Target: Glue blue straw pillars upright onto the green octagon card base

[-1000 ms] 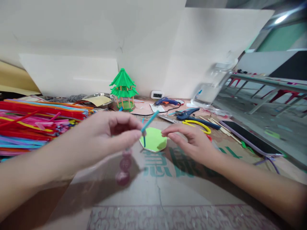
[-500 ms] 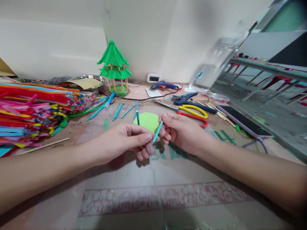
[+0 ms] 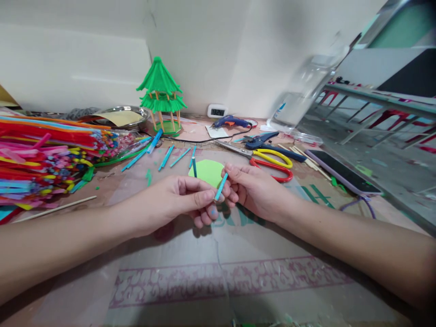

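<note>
"Turquoise, that thin stick (image 3: 221, 187) in the middle. Who has hold of it?"

"Both hands. The left hand (image 3: 190, 200) pinches its near, lower end between thumb and fingers, and the right hand (image 3: 254, 188) has the far, upper end. They're close together, just on the near side of the pale green disc (image 3: 207, 171)."

"What might go wrong?"

"I'd worry about the upright piece (image 3: 194, 167) at the disc's left edge. I can't tell how firmly it's fixed, and the left knuckles are near it, so a careless lift could knock it over. The held stick is slim too: pulling unevenly on its ends could bend it, or it could slip from a fingertip grip."

"And what's in the way?"

"On the right, the scissors (image 3: 274, 155) lie open-handled near the right hand, with the blue-handled pliers (image 3: 260, 141) just beyond. Farther off, a black cord (image 3: 190, 141) crosses behind the disc near the glue gun (image 3: 231, 121); a sleeve or wrist could snag it."

"The left side?"

"Loose blue pieces (image 3: 165, 158) lie beyond the left hand, easily scattered. Past them stands a green tiered model (image 3: 160, 97), and a heap of coloured pipe cleaners (image 3: 41, 154) crowds the far left."
</note>
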`<state>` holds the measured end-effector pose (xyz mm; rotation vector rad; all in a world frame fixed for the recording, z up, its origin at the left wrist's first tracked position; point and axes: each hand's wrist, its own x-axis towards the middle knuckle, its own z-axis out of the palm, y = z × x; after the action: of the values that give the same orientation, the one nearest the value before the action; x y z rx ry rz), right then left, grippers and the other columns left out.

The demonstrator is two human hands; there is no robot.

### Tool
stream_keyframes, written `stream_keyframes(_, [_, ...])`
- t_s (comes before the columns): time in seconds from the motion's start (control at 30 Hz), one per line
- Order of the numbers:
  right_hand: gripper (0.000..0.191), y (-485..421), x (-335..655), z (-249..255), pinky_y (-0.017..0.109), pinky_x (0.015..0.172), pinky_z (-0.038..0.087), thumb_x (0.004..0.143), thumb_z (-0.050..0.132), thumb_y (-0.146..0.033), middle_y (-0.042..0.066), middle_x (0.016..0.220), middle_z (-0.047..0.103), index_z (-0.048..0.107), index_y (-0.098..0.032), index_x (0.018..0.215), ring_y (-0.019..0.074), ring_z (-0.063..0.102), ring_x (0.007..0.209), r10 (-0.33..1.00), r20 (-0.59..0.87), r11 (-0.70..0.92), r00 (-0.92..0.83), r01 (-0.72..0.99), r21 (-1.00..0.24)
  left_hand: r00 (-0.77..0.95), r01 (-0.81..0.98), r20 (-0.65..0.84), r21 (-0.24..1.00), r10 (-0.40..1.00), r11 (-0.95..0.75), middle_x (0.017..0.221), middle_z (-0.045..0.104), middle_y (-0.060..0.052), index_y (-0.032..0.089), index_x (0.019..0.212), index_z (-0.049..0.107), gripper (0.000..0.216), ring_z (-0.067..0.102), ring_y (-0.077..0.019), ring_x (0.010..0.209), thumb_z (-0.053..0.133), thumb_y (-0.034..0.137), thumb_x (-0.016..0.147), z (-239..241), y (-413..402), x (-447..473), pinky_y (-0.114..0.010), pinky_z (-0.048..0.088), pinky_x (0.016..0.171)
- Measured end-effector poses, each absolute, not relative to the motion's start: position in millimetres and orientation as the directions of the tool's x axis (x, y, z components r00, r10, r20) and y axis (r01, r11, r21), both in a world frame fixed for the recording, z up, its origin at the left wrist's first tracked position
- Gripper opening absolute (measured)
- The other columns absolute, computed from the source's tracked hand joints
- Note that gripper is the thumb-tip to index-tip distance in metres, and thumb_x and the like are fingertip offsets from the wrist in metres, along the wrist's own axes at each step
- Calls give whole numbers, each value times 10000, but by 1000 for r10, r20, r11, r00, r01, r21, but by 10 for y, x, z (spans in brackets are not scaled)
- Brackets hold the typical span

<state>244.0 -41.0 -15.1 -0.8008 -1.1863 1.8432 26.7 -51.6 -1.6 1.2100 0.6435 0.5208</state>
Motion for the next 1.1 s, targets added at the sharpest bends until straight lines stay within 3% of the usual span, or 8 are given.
stream_keyframes(0.13, [354, -481, 2429, -63, 175, 489, 503, 871, 803, -475, -39, 621, 679, 623, -176, 808, 64, 573, 476, 920, 41, -65, -391, -255, -965, 707, 37, -224, 959, 671, 281, 734, 710, -9, 136, 816, 693, 475, 609, -92, 619, 865, 577, 771, -32, -526, 286, -220, 476, 610])
stream_keyframes(0.23, [280, -611, 2404, 71, 170, 543, 514, 862, 823, -398, -46, 647, 675, 649, -179, 880, 67, 609, 537, 921, 126, 76, -368, -148, -986, 712, 113, -282, 950, 643, 291, 737, 714, -17, 138, 831, 681, 441, 613, -106, 640, 875, 529, 768, -59, -547, 303, -242, 493, 651])
stream_keyframes(0.43, [82, -831, 2364, 175, 207, 610, 520, 857, 770, -225, -24, 745, 674, 698, -186, 861, 92, 619, 650, 885, 257, 278, -388, -4, -961, 748, 158, -202, 979, 632, 126, 718, 645, 7, 143, 792, 651, 312, 569, -104, 657, 784, 418, 854, -63, -558, 313, -239, 476, 661])
stream_keyframes(0.63, [161, -863, 2377, 120, 249, 653, 560, 884, 774, -342, 26, 822, 741, 742, -184, 879, 133, 685, 712, 869, 285, 330, -405, 44, -943, 748, 170, -168, 984, 642, 60, 716, 609, 16, 153, 773, 626, 341, 552, -108, 654, 761, 453, 864, -63, -558, 307, -240, 476, 661])
stream_keyframes(0.9, [58, -844, 2396, 158, 216, 718, 547, 924, 734, -186, 24, 825, 781, 790, -173, 918, 112, 701, 741, 730, 497, 623, -469, 157, -767, 725, 191, -194, 979, 661, 77, 727, 603, 13, 143, 824, 649, 366, 552, -118, 671, 769, 485, 872, -99, -558, 321, -243, 458, 652])
stream_keyframes(1.1, [73, -869, 2405, 150, 228, 729, 541, 937, 721, -217, 27, 840, 778, 784, -183, 922, 120, 695, 755, 737, 478, 611, -479, 167, -774, 723, 191, -188, 979, 664, 69, 722, 606, 14, 140, 843, 663, 375, 546, -119, 670, 784, 495, 858, -80, -564, 313, -234, 444, 642])
